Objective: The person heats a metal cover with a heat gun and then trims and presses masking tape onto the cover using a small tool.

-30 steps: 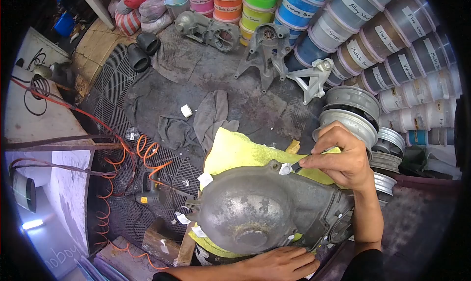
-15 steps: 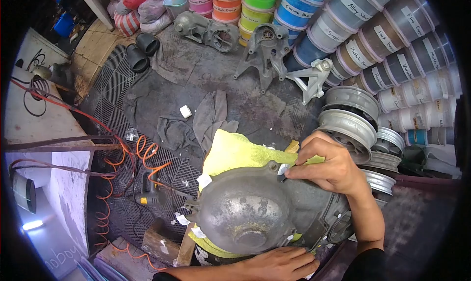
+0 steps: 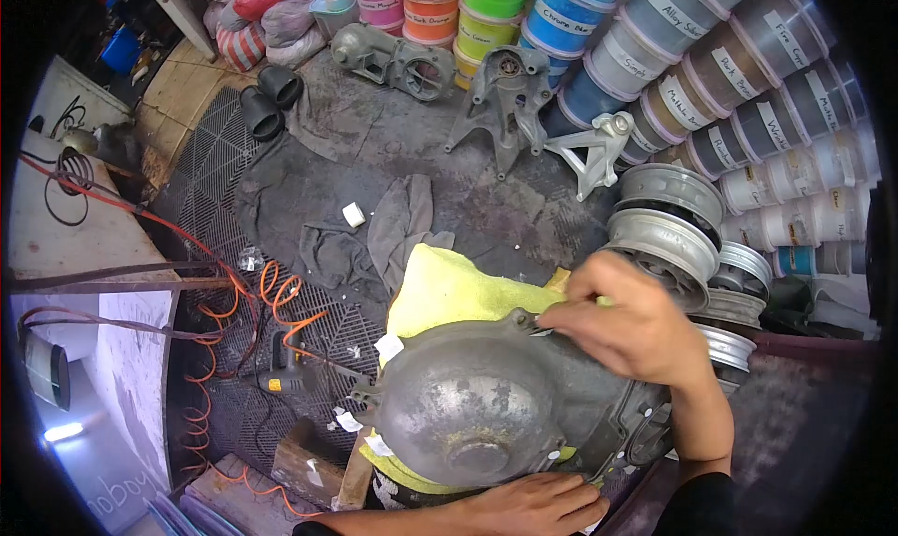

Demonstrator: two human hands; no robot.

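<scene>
A large grey metal engine cover (image 3: 449, 386), domed and worn, lies on a yellow-green cloth (image 3: 449, 288). My right hand (image 3: 631, 325) is at the cover's upper edge, thumb and fingertips pinched together beside a bolt lug. A sliver of a white scrap (image 3: 543, 332) shows at the fingertips; the rest is hidden and the hand is slightly blurred. Along the lower edge, my left hand (image 3: 543, 506) lies on the casing with its fingers stretched out, gripping nothing visible. More white scraps stick out from the cover's left rim, among them one piece (image 3: 389, 347) at upper left.
Metal wheels (image 3: 664, 237) stand stacked at right. Labelled tubs (image 3: 673, 96) line the back. Grey castings (image 3: 505, 106) and a silver bracket (image 3: 591, 152) rest on the dark floor cloth. A drill (image 3: 285, 377) and coiled orange hose (image 3: 201, 377) lie at left.
My right hand has turned and shifted slightly at the lug, and the white scrap by its fingertips is now mostly out of sight. My left hand stays in place.
</scene>
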